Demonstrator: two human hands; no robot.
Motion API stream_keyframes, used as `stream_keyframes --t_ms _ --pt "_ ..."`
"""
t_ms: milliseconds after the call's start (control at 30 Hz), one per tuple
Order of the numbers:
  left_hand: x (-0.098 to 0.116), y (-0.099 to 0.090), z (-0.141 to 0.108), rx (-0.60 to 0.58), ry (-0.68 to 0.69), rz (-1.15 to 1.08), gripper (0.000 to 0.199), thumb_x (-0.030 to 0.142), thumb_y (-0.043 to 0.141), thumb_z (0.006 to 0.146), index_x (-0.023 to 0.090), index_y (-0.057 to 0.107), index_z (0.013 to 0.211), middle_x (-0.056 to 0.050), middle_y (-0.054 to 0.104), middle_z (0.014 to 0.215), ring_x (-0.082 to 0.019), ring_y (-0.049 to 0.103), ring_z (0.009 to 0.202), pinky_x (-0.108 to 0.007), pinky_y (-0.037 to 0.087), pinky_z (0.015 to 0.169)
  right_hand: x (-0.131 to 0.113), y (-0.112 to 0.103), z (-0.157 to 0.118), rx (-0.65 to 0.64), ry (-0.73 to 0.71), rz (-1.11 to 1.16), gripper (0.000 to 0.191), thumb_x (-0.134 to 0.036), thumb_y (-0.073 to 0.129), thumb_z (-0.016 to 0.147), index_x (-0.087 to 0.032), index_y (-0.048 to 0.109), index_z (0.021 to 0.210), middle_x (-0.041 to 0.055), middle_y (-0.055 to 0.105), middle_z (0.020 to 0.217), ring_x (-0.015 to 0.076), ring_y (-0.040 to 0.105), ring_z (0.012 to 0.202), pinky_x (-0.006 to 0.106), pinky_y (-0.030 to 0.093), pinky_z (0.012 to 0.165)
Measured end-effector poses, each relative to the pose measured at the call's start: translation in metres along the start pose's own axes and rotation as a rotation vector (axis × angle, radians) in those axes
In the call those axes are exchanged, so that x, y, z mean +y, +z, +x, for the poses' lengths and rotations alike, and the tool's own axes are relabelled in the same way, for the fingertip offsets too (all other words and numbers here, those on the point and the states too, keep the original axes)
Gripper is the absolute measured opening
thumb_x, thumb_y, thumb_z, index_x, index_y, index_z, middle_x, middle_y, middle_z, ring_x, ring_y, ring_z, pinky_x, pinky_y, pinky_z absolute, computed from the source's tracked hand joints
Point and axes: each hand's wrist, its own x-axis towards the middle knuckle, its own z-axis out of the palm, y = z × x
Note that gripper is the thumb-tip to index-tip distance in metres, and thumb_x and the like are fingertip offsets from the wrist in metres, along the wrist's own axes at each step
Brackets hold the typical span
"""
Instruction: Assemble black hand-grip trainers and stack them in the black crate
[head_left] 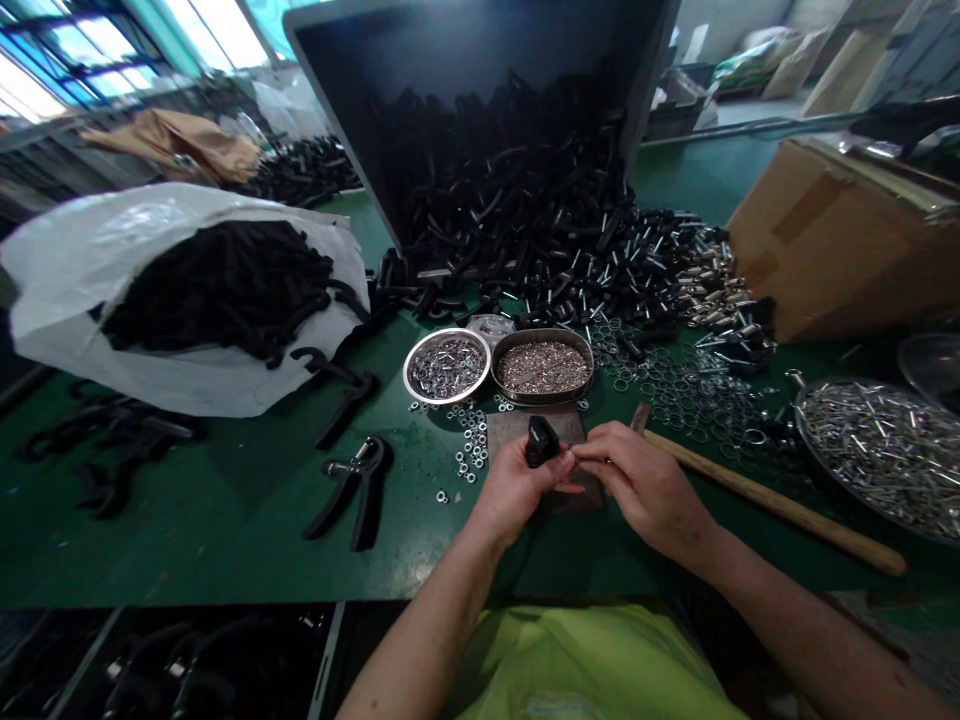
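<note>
A black part (541, 442) gripped by the left hand (517, 485) is apparently being fitted, calling for steady alignment; whether anything is pinched by the right hand (651, 482) cannot be told.

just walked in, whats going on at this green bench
A person's left hand holds a small black part over a metal plate. The right hand's fingertips meet it there; whatever they pinch is too small to tell. A black hand grip lies to the left, a wooden-handled hammer to the right.
</note>
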Motion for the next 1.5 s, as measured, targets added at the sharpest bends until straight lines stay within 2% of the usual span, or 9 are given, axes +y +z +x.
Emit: stream_keyframes --t_ms 133,300,500,567,667,867,1067,1233,1500 --pt "-0.001 -0.001 0.003 0.019 0.077 0.161 0.028 0.031 0.079 0.058 0.013 0.062 0.072 0.000 0.062 0.067 -0.014 0.059 0.062 -0.029 0.054 0.061 -0.001 -0.002 0.003 -0.089 0.033 0.001 0.013 -0.012 0.048 0.089 -0.018 0.060 0.091 0.0048 0.061 0.085 0.0160 0.059 0.080 0.027 0.049 0.068" --pt "-0.008 0.001 0.004 0.236 0.266 0.243 0.020 0.029 0.074 0.066 0.014 0.062 0.073 0.001 0.062 0.067 -0.013 0.058 0.063 -0.025 0.051 0.062 0.001 0.010 -0.006 0.039 -0.066 -0.164 0.024 -0.014 0.038 0.092 -0.016 0.061 0.098 0.0113 0.061 0.093 0.0210 0.059 0.089 0.034 0.049 0.074" --pt "-0.014 0.001 0.004 0.101 0.167 0.024 0.030 0.037 0.077 0.064 0.014 0.059 0.074 0.002 0.059 0.068 -0.013 0.058 0.064 -0.030 0.055 0.065 0.010 0.011 -0.002 -0.016 0.482 0.401 0.013 -0.028 0.051 0.089 -0.019 0.056 0.097 -0.0023 0.056 0.068 0.0119 0.055 0.052 0.025 0.045 0.050" --pt "-0.016 0.000 0.005 0.079 0.131 -0.002 0.032 0.038 0.077 0.064 0.014 0.058 0.075 0.001 0.059 0.069 -0.012 0.058 0.064 -0.029 0.055 0.065 0.013 0.013 0.000 -0.011 0.551 0.487 0.015 -0.029 0.051 0.088 -0.019 0.055 0.099 -0.0032 0.057 0.067 0.0118 0.056 0.052 0.025 0.045 0.051" --pt "-0.021 0.000 0.006 0.041 0.070 0.023 0.036 0.043 0.075 0.066 0.014 0.057 0.079 0.000 0.061 0.069 -0.011 0.058 0.059 -0.023 0.051 0.055 0.014 0.013 0.001 -0.008 0.559 0.454 0.014 -0.029 0.053 0.086 -0.019 0.056 0.095 -0.0017 0.061 0.072 0.0125 0.060 0.058 0.025 0.047 0.056" --pt "-0.031 0.000 0.002 0.024 -0.075 -0.063 0.040 0.045 0.073 0.069 0.016 0.047 0.077 0.008 0.041 0.056 -0.001 0.029 0.040 -0.013 0.020 0.036 0.008 0.002 0.006 0.056 0.492 0.262 0.011 -0.026 0.055 0.085 -0.020 0.058 0.093 -0.0025 0.061 0.068 0.0129 0.060 0.059 0.025 0.046 0.057" --pt "-0.029 0.007 -0.002 -0.075 -0.134 -0.161 0.039 0.040 0.076 0.067 0.016 0.048 0.081 0.009 0.036 0.055 -0.002 0.027 0.043 -0.014 0.019 0.039 -0.002 0.003 0.011 0.106 0.280 0.062 0.007 -0.019 0.055 0.085 -0.021 0.059 0.091 0.0002 0.066 0.081 0.0147 0.063 0.071 0.026 0.048 0.066" --pt "-0.031 0.009 0.000 -0.003 -0.116 -0.083 0.038 0.044 0.072 0.068 0.018 0.047 0.080 0.009 0.034 0.053 -0.003 0.027 0.042 -0.015 0.020 0.039 -0.001 0.006 0.011 0.012 0.100 -0.073 0.009 -0.016 0.050 0.088 -0.020 0.057 0.091 0.0030 0.066 0.084 0.0173 0.063 0.080 0.029 0.048 0.072" --pt "-0.031 0.014 -0.001 0.139 0.106 0.320 0.028 0.043 0.061 0.075 0.016 0.056 0.078 0.004 0.046 0.058 -0.009 0.040 0.052 -0.020 0.032 0.049 -0.005 0.010 0.018 0.027 0.232 -0.035 0.009 -0.016 0.048 0.087 -0.019 0.056 0.089 0.0039 0.065 0.083 0.0178 0.062 0.080 0.029 0.045 0.070"
